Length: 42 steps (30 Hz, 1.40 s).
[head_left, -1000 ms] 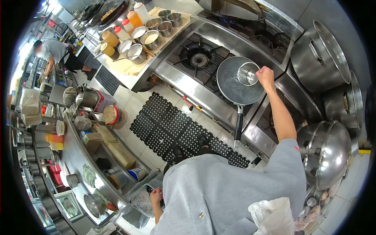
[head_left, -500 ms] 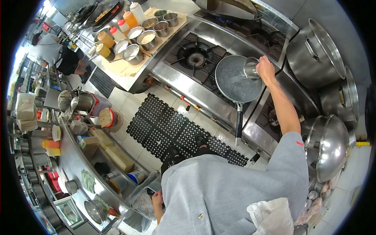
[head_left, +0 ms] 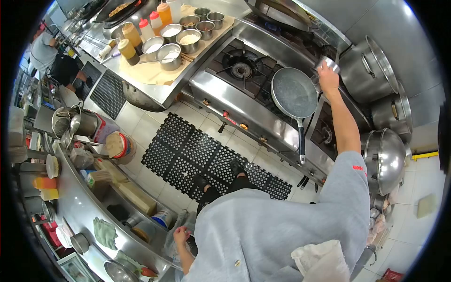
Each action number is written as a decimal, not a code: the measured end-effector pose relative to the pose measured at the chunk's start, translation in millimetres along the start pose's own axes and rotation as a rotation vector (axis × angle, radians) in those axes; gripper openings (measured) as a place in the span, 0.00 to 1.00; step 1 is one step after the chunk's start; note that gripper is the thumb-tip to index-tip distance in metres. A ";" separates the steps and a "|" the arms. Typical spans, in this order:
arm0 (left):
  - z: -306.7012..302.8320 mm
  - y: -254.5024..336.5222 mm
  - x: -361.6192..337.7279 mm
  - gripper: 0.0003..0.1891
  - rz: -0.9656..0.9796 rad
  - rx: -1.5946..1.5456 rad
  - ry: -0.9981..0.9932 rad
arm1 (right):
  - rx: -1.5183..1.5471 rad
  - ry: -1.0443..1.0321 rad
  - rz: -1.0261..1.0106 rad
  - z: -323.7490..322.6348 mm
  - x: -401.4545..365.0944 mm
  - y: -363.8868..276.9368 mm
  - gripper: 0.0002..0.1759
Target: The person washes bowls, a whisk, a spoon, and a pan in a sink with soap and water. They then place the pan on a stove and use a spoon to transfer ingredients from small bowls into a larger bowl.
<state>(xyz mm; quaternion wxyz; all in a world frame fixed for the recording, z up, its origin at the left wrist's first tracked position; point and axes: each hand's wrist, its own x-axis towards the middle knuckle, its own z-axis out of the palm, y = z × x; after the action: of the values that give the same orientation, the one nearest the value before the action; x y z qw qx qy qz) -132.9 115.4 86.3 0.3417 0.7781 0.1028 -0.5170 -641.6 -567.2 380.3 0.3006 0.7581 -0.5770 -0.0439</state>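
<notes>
My right hand (head_left: pixel 328 78) is wrapped round a small steel cup (head_left: pixel 327 65), held up just beyond the frying pan's right rim. The grey frying pan (head_left: pixel 294 92) sits on the stove with a little liquid showing inside it. Its dark handle (head_left: pixel 301 143) points toward me, with no hand on it. Low at my left side, my left hand (head_left: pixel 181 236) hangs near a clear plastic bag (head_left: pixel 172 244) by the counter. Its fingers are curled, and I cannot make out whether anything is in them.
Steel pots and squeeze bottles (head_left: pixel 145 29) stand on the board at the upper left. Large stockpots (head_left: pixel 369 70) line the right wall. A black rubber mat (head_left: pixel 188 155) lies underfoot. Behind the left counter (head_left: pixel 87 188), another person (head_left: pixel 47 54) works farther back.
The steel cup has moved from over the pan to beyond its right rim, away from me. My left hand has shifted slightly left. The whole view has turned a little.
</notes>
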 end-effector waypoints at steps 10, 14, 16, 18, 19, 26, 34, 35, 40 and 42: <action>14.3 146.7 7.1 0.12 0.625 0.404 -0.068 | 0.491 0.442 0.178 -108.1 -22.8 -86.4 0.05; 84.7 231.4 -42.1 0.14 0.738 0.264 -0.266 | 1.181 0.161 0.177 -117.6 -99.5 -241.7 0.06; 113.3 253.5 -50.5 0.15 0.731 0.232 -0.379 | 1.441 -0.098 0.034 -92.8 -145.6 -313.0 0.08; 134.9 260.2 -49.1 0.17 0.678 0.257 -0.430 | 1.668 -0.486 0.159 -86.2 -185.4 -376.0 0.13; 143.2 259.5 -44.6 0.18 0.625 0.269 -0.445 | 1.713 -0.508 0.082 -76.5 -203.2 -397.9 0.15; 140.1 223.5 14.8 0.09 0.621 0.466 -0.175 | 1.962 -1.185 0.378 2.9 -204.7 -411.0 0.10; 70.4 140.7 74.1 0.10 0.375 0.320 0.032 | 2.146 -0.693 1.623 188.3 -170.5 -401.8 0.38; 61.0 128.8 77.7 0.10 0.359 0.308 0.044 | 2.202 -0.603 1.673 191.9 -173.6 -406.9 0.36; 36.8 85.6 80.4 0.09 0.324 0.389 0.119 | 2.360 -0.429 1.702 213.4 -178.7 -418.4 0.29; 36.6 78.9 74.1 0.09 0.299 0.355 0.101 | 2.301 -0.403 1.676 213.9 -176.5 -419.6 0.27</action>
<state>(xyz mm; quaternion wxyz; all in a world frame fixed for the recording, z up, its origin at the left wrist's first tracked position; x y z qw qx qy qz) -86.3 18.8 46.6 0.2665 0.8574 -0.0891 -0.4311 -432.4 -430.5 -56.2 -0.6164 -0.0004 -0.5912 0.5201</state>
